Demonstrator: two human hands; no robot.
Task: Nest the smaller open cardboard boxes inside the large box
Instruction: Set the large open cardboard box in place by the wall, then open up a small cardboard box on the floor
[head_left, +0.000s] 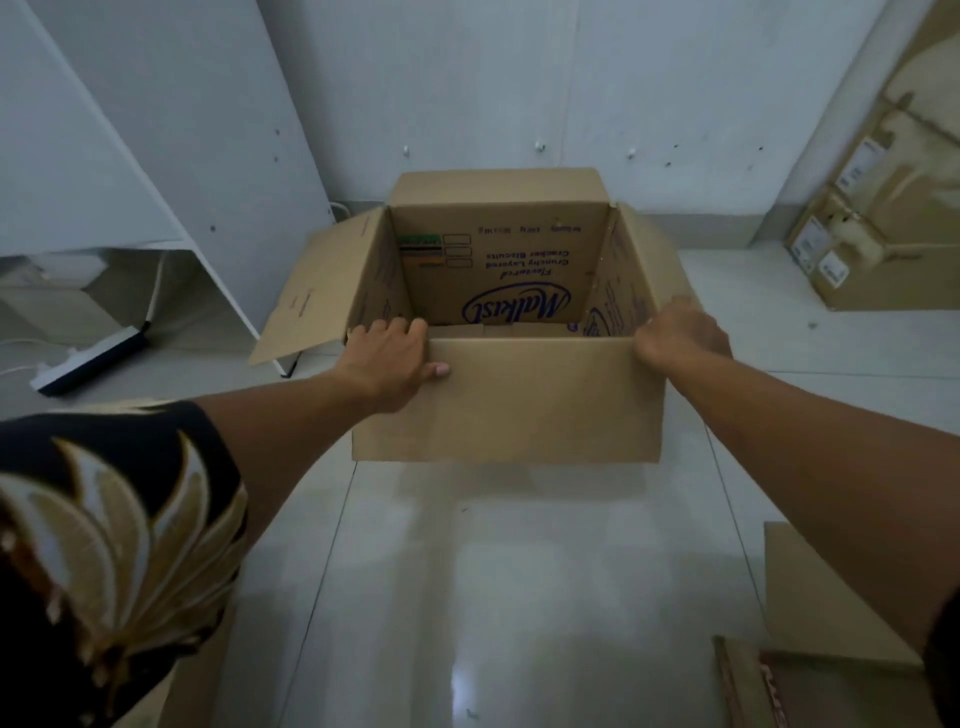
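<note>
A large open cardboard box (530, 405) stands on the pale tiled floor in front of me, its flaps folded outward and blue print showing upside down on the inner far wall. My left hand (392, 358) grips the near left corner of its rim, fingers inside and thumb on the front panel. My right hand (680, 332) is closed over the near right corner. Part of a smaller cardboard box (826, 603) shows at the bottom right by my right arm.
White boards (156, 156) lean against the wall at the left, with a power strip (88, 364) on the floor below them. Taped cardboard cartons (883, 218) stand at the far right. Bare floor lies between me and the box.
</note>
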